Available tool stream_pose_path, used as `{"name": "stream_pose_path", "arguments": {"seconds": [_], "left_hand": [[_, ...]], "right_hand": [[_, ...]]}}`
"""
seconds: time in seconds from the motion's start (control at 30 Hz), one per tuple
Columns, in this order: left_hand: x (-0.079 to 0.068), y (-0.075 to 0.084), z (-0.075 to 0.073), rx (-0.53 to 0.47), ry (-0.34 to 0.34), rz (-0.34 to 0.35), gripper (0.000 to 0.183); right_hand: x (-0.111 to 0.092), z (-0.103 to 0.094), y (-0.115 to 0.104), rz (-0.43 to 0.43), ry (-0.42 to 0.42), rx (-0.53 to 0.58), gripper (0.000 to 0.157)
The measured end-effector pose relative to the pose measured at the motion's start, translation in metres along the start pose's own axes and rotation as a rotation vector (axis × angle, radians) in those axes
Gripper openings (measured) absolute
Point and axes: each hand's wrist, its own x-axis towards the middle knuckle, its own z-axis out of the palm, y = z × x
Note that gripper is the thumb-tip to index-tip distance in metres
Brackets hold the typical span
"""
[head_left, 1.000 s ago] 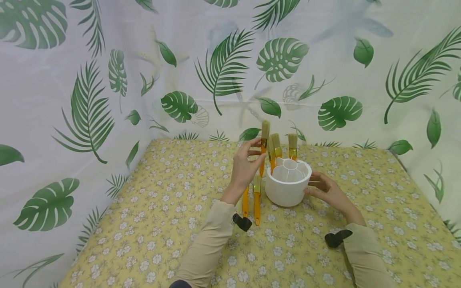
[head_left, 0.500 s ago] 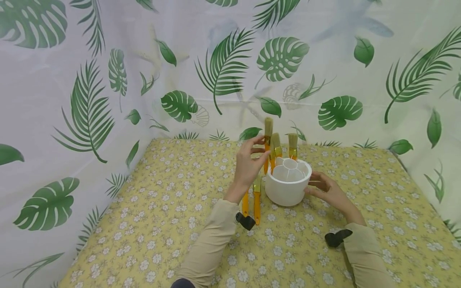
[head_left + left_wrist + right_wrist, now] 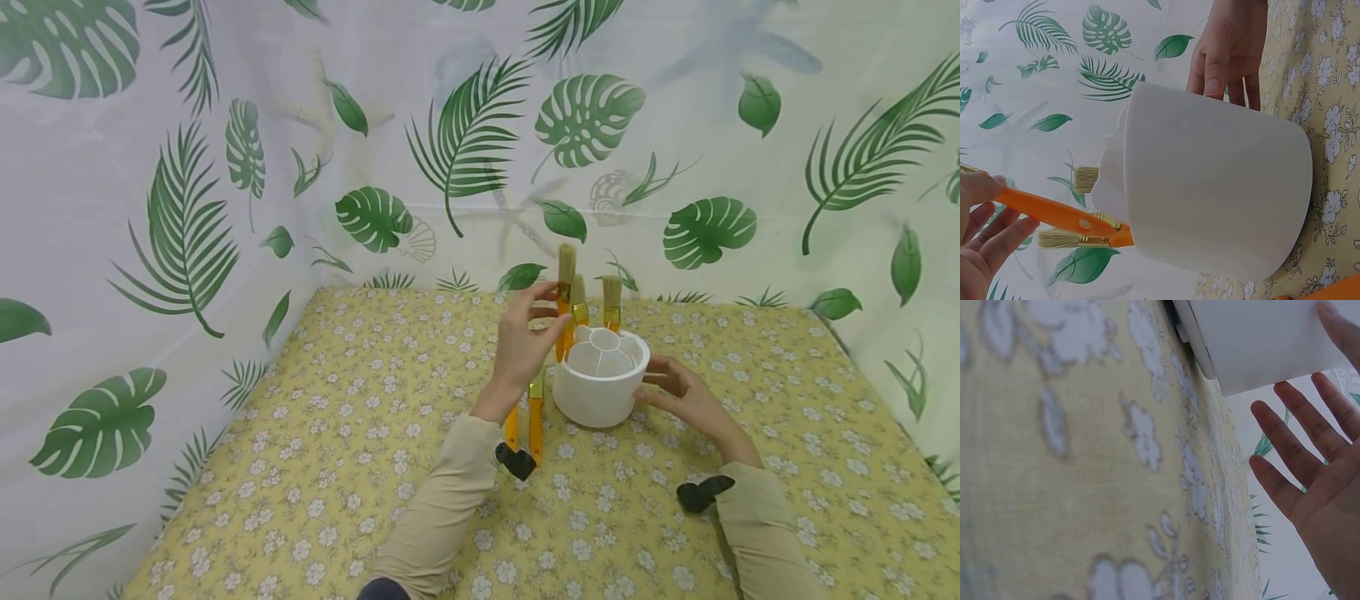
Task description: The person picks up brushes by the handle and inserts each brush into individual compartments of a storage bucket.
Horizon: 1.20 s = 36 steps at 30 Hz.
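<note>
My left hand [image 3: 521, 346] pinches a paintbrush [image 3: 566, 275] with an orange handle and pale bristles. It is held bristles up, its handle's lower end at the left rim of a white round divided brush holder [image 3: 596, 400]. In the left wrist view the orange handle [image 3: 1047, 209] slants from thumb and fingers toward the holder's mouth. Other paintbrushes stand bristles up inside, one at the back [image 3: 612, 300] and one at the left [image 3: 579, 298]. Fairly straight fingers of my right hand [image 3: 682, 392] rest against the holder's right side; the right wrist view shows them spread.
Two more orange-handled paintbrushes lie left of the holder, one [image 3: 536, 429] beside the other [image 3: 512, 429], partly behind the left wrist. A yellow floral cloth [image 3: 337, 467] covers the table. Leaf-printed white curtains [image 3: 480, 225] hang at the back and sides.
My left hand has moved a little right with the paintbrush, from beside the holder to its left rim. The right hand and the holder stay in place.
</note>
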Motion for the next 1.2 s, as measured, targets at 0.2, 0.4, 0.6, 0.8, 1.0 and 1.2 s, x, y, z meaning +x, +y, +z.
{"name": "stream_pose_path", "arguments": {"seconds": [0.2,0.4,0.6,0.8,1.0,1.2], "left_hand": [[0.000,0.001,0.002,-0.022,0.001,0.026,0.039],[0.000,0.003,0.005,-0.045,0.010,0.009,0.038],[0.002,-0.020,0.016,-0.049,0.017,0.018,0.041],[0.001,-0.034,0.023,-0.044,0.014,0.015,0.043],[0.000,-0.032,0.026,-0.044,0.004,-0.001,0.044],[-0.004,-0.014,0.023,-0.048,-0.007,-0.016,0.043]], "right_hand": [[0.000,0.000,0.000,0.001,0.008,0.004,0.054],[0.000,-0.001,0.000,0.003,0.014,0.004,0.053],[0.000,-0.001,0.001,-0.005,0.022,-0.005,0.051],[-0.001,-0.001,0.001,-0.003,0.029,-0.010,0.050],[0.000,-0.002,-0.001,-0.007,0.034,-0.011,0.049],[-0.001,-0.001,0.001,0.004,0.035,-0.022,0.048]]}}
